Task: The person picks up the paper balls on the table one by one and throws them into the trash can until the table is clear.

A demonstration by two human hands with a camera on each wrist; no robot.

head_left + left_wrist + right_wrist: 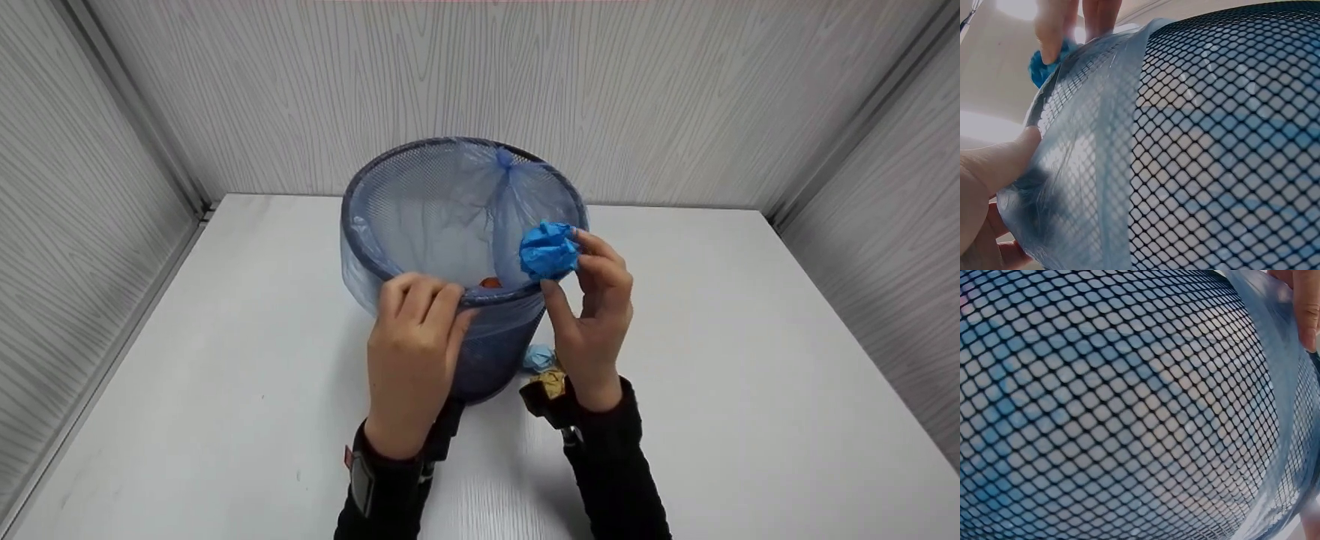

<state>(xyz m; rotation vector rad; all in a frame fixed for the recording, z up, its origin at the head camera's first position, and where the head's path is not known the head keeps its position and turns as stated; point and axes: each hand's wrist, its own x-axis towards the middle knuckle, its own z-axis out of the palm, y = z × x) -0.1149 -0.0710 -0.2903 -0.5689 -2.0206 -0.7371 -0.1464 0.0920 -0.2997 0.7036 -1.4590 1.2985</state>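
Observation:
A dark mesh wastebasket (480, 367) lined with a thin blue plastic bag (442, 202) leans toward me on the table. My left hand (411, 337) grips its near rim, fingers over the edge and thumb outside against the folded bag; the left wrist view shows that thumb (1008, 160) on the plastic. Between the fingertips and thumb of my right hand (596, 315) is a bright blue crumpled paper ball (549, 251), held at the right side of the rim, over the opening. An orange-red item (490, 283) shows inside the basket, mostly hidden by the rim.
Right of the basket's base, a light blue crumpled paper ball (539, 358) and a yellow one (551, 382) lie on the white table (720, 337), partly behind my right wrist. The bag has a gathered knot (505, 157) at the far rim. Pale wood-grain panels (645, 97) enclose the table.

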